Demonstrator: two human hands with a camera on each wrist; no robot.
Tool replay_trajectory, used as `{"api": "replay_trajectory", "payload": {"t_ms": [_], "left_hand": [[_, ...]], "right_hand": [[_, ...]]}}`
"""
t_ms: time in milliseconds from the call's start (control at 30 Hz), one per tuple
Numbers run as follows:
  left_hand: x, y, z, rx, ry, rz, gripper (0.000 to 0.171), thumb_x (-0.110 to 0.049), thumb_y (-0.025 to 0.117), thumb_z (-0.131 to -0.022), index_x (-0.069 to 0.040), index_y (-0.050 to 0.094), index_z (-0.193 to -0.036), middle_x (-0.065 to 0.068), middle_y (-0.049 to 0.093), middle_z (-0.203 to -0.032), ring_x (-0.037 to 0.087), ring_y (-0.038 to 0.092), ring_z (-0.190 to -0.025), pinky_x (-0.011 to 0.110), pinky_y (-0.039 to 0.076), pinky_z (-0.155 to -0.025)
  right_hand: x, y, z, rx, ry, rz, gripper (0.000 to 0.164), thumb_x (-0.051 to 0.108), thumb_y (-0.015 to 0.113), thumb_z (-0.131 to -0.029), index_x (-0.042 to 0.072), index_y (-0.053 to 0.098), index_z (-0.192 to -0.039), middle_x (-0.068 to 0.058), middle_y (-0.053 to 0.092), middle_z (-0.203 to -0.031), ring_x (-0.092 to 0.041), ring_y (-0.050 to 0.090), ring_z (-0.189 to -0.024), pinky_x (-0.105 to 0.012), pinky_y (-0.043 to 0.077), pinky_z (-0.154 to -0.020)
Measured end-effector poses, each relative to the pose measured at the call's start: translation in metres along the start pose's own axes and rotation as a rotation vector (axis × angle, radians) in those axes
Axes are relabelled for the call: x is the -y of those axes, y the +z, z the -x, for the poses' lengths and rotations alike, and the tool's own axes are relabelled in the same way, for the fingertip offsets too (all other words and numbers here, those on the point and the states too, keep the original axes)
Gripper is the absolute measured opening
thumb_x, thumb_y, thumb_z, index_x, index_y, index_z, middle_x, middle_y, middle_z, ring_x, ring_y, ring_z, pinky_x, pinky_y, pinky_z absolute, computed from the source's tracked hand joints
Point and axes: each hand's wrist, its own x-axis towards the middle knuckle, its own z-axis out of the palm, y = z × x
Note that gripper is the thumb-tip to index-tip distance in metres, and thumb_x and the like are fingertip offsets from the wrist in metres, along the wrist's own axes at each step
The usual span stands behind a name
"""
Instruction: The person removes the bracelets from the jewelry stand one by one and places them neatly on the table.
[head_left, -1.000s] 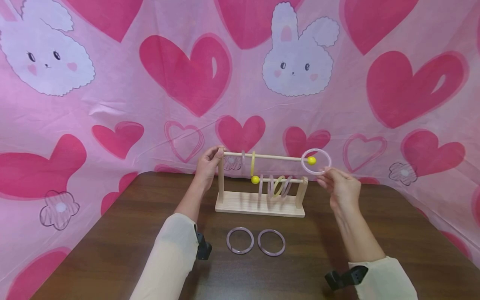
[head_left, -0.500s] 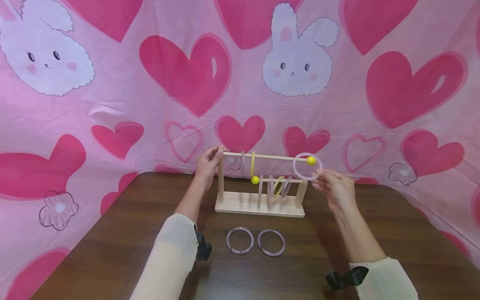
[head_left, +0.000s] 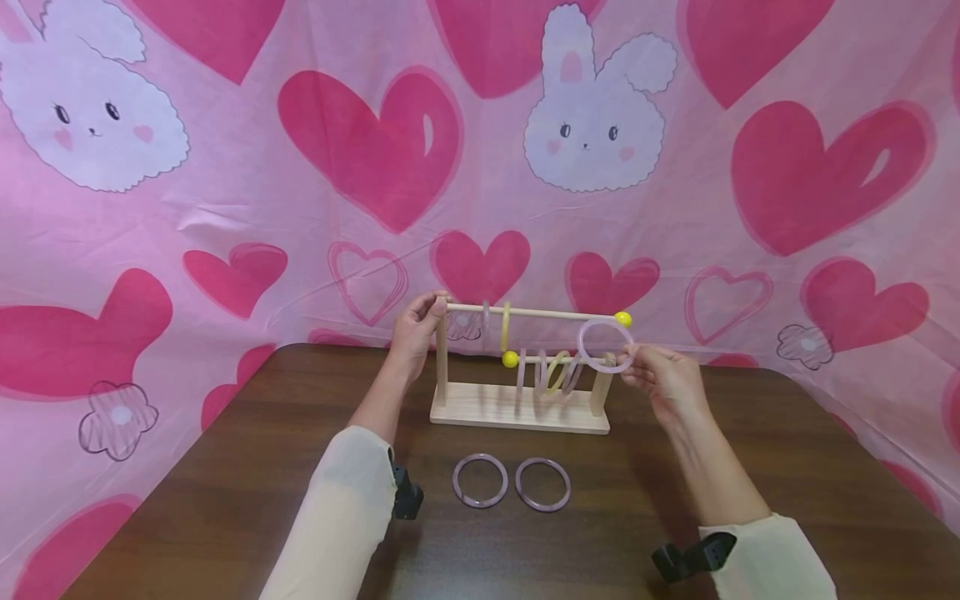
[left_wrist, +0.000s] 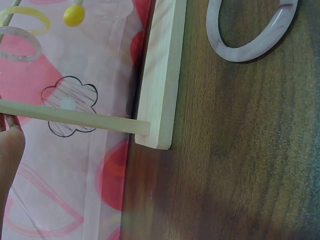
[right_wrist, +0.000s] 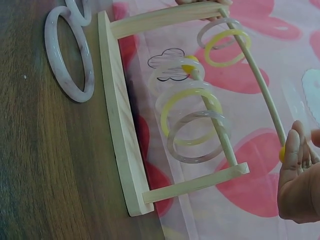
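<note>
A wooden bangle stand (head_left: 480,404) with two rods stands on the table. My left hand (head_left: 412,333) grips the top of its tall left post, thumb in front. My right hand (head_left: 667,379) pinches a pale lilac bangle (head_left: 581,343) by its right edge, just below the yellow ball (head_left: 623,319) on the upper rod's free end. On that rod hang a lilac bangle (head_left: 486,327) and a yellow bangle (head_left: 506,329). The lower rod carries several lilac bangles and one yellow. In the right wrist view the right hand (right_wrist: 302,185) hides the bangle it pinches.
Two lilac bangles, a left one (head_left: 455,482) and a right one (head_left: 517,482), lie flat on the brown wooden table (head_left: 300,517) in front of the stand. A pink cloth (head_left: 480,208) with hearts and rabbits hangs behind it.
My right hand has moved left and slightly down with the bangle, which has gone from around the ball's outline to just below it. The left hand and stand stay still.
</note>
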Motion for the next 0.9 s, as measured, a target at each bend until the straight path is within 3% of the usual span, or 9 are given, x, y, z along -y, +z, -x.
{"api": "replay_trajectory", "payload": {"t_ms": [333, 633, 900], "left_hand": [[0.001, -0.001, 0.0, 0.007, 0.002, 0.007, 0.011, -0.004, 0.056, -0.091, -0.006, 0.062, -0.1, -0.006, 0.064, -0.086, 0.009, 0.055, -0.084, 0.024, 0.043, -0.08], [-0.001, 0.0, 0.001, 0.012, 0.007, 0.008, 0.012, -0.004, 0.056, -0.091, -0.012, 0.063, -0.096, -0.007, 0.064, -0.086, 0.008, 0.055, -0.084, 0.024, 0.043, -0.08], [-0.001, -0.001, 0.001, 0.005, -0.005, -0.018, 0.019, -0.006, 0.057, -0.091, 0.003, 0.059, -0.107, -0.008, 0.064, -0.086, 0.009, 0.055, -0.084, 0.024, 0.044, -0.08]], "right_hand": [[-0.002, -0.003, -0.001, 0.048, 0.051, 0.083, 0.037, -0.008, 0.042, -0.087, 0.006, 0.071, -0.068, -0.004, 0.067, -0.066, -0.008, 0.061, -0.053, -0.02, 0.051, -0.053], [-0.004, -0.01, -0.003, 0.099, 0.122, 0.171, 0.036, -0.008, 0.042, -0.084, 0.007, 0.071, -0.068, -0.002, 0.066, -0.063, -0.007, 0.06, -0.054, -0.019, 0.05, -0.052], [-0.008, -0.017, -0.005, 0.194, 0.14, 0.252, 0.034, -0.005, 0.043, -0.087, 0.008, 0.07, -0.071, -0.001, 0.065, -0.065, -0.006, 0.058, -0.056, -0.019, 0.049, -0.053]]}}
